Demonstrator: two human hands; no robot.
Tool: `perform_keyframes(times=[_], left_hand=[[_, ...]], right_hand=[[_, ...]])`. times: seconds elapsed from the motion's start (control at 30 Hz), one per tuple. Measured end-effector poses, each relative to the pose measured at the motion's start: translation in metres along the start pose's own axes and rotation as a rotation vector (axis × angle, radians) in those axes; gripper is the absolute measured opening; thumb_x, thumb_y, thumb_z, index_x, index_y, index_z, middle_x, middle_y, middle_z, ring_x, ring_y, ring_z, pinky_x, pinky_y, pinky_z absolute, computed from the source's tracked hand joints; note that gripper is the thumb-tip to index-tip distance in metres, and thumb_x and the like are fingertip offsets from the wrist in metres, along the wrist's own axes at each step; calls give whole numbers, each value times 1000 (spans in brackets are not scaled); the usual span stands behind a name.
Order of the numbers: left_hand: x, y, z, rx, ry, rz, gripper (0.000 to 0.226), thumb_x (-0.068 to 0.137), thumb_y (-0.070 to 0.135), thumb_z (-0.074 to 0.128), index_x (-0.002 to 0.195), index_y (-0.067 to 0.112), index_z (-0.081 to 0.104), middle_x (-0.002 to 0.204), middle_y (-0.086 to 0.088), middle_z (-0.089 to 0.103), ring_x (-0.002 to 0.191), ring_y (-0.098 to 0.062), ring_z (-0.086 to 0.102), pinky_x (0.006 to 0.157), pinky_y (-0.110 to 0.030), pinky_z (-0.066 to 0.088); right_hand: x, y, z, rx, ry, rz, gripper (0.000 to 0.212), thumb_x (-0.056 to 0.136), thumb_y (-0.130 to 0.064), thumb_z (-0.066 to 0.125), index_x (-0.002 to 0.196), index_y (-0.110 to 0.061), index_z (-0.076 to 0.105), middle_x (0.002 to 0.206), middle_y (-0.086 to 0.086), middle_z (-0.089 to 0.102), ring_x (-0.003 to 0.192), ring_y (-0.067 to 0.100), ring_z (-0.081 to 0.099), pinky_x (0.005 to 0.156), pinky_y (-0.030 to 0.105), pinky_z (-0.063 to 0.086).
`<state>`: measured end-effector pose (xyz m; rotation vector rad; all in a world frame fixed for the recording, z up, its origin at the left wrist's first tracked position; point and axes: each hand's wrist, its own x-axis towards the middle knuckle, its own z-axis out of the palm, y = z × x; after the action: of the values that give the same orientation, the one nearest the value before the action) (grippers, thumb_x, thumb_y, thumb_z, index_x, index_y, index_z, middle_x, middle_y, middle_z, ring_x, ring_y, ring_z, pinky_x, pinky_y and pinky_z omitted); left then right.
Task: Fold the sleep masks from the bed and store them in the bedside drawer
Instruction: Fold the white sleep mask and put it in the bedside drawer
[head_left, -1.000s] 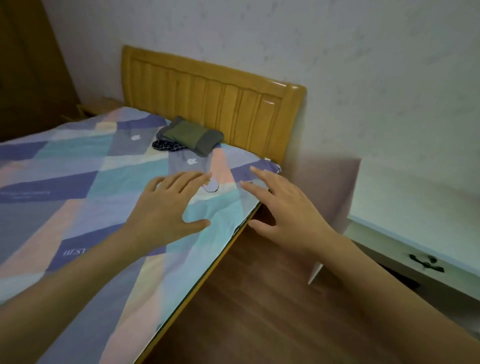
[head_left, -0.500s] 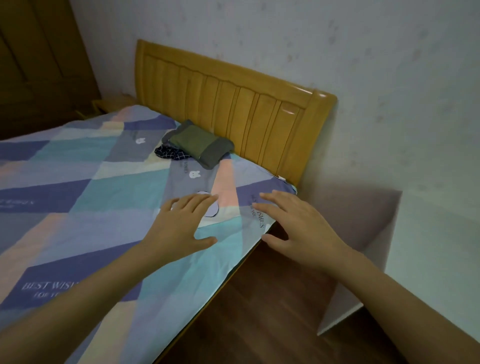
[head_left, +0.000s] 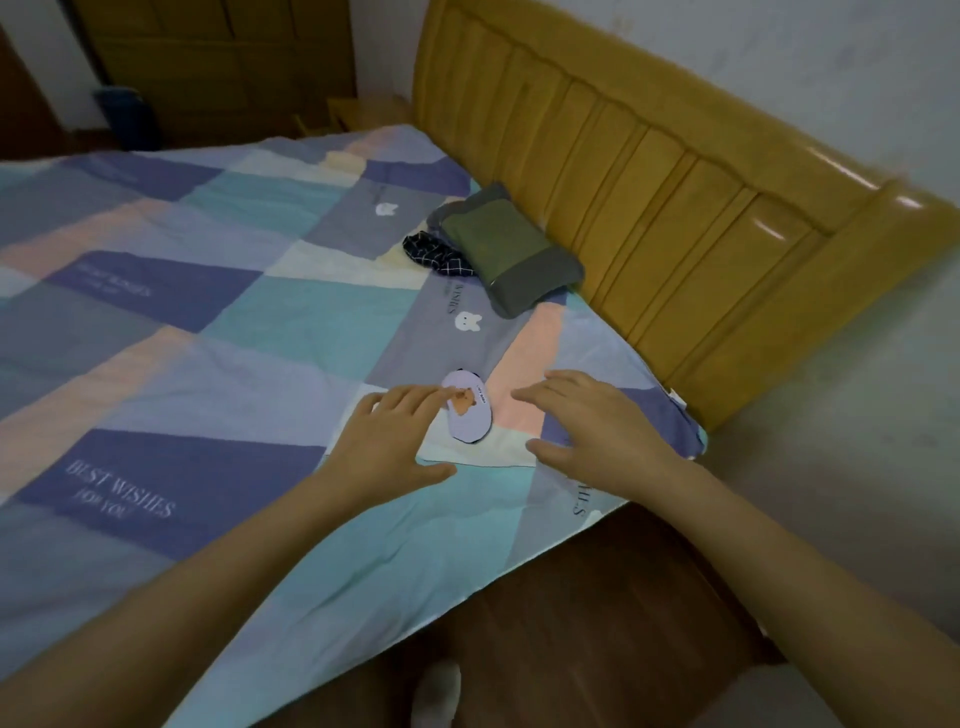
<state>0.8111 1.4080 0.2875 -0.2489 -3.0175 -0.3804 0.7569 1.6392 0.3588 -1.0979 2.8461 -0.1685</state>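
Two hands reach over the bed (head_left: 218, 332). Left hand (head_left: 387, 441) lies spread, fingertips touching a lilac sleep mask (head_left: 467, 413). Right hand (head_left: 597, 431) hovers spread just beside it.

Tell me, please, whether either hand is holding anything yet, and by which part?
Nothing is held. The left hand lays straight fingers on the sleep mask's near edge; the right hand hovers open beside it.
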Motion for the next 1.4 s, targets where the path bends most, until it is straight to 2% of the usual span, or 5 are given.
perform_keyframes(times=[0.43,0.77,1.13,1.23,1.4], left_hand=[[158,-89,182,-229,-258,-304,81,76,56,63,141,20,33,145,-1,42,130,-22,38,99,-36,33],[205,-127,319,-306,-393,-569,78,74,52,67,137,22,34,130,-5,56,118,-29,49,91,-39,40],[232,-135,350,-674,0,-635,54,80,29,71,129,30,50,97,1,65,93,-21,55,80,-36,49],[235,-136,342,-541,32,-526,49,75,33,75,121,31,62,89,0,65,90,-21,49,73,-32,43],[244,-142,315,-378,169,-429,16,74,33,75,88,25,74,81,3,55,84,-17,47,59,-24,34]], right_hand=[[193,123,166,100,-383,6,55,89,-34,57,141,-28,39,146,-3,42,129,22,41,94,35,40],[266,189,319,227,-465,137,65,86,-29,61,144,-26,31,140,3,46,122,25,47,87,35,42],[289,200,372,786,-153,369,66,80,-14,73,138,-15,41,136,5,51,120,21,51,101,36,45],[295,199,359,689,-110,316,60,79,-18,74,134,-13,49,120,4,54,108,19,52,86,20,41],[310,199,324,551,28,105,19,74,-25,77,84,-12,66,87,1,47,84,13,43,65,15,33]])
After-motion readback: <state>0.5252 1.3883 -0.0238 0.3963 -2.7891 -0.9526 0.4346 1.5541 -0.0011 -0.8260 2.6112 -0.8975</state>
